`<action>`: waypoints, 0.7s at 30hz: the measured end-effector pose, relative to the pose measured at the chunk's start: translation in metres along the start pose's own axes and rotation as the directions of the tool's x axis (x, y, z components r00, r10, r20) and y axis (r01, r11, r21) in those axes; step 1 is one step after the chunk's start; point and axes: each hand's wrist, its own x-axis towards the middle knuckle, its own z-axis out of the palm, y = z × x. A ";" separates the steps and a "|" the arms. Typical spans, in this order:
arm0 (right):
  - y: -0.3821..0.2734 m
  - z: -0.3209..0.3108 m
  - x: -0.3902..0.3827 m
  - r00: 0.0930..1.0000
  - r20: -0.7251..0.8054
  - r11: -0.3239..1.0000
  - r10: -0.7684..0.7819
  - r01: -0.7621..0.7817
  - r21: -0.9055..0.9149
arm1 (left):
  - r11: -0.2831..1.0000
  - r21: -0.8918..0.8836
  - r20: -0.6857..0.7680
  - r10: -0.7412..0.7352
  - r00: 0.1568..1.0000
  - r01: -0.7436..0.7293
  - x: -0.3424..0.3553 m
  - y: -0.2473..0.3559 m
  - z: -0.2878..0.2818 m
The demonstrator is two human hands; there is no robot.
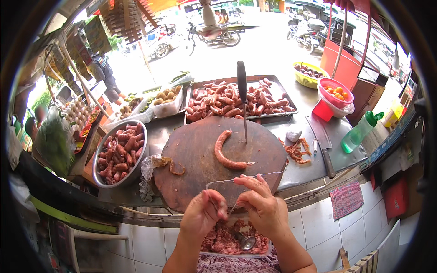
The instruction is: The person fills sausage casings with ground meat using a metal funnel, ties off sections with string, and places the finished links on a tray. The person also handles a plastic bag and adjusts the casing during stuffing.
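Note:
A thin whitish string runs between my two hands, over the near edge of a round wooden chopping block. My left hand pinches it between thumb and fingertips. Closed on another part of it is my right hand, its index finger raised. Just beyond my hands, a curved sausage lies on the block, its near end tied. A knife stands upright with its tip in the wood. Beneath my hands, a clear plastic tub holds ground meat and a metal spoon.
At left stands a metal bowl of short sausages; behind the block, a metal tray holds many more. To the right lie a cleaver, casing scraps and a green bottle. A crumpled plastic bag touches the block's left edge.

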 end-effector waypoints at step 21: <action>-0.011 0.018 -0.023 0.925 0.074 0.640 0.371 -0.313 0.702 | -0.119 0.927 0.363 0.516 0.776 -0.354 0.001 -0.033 0.041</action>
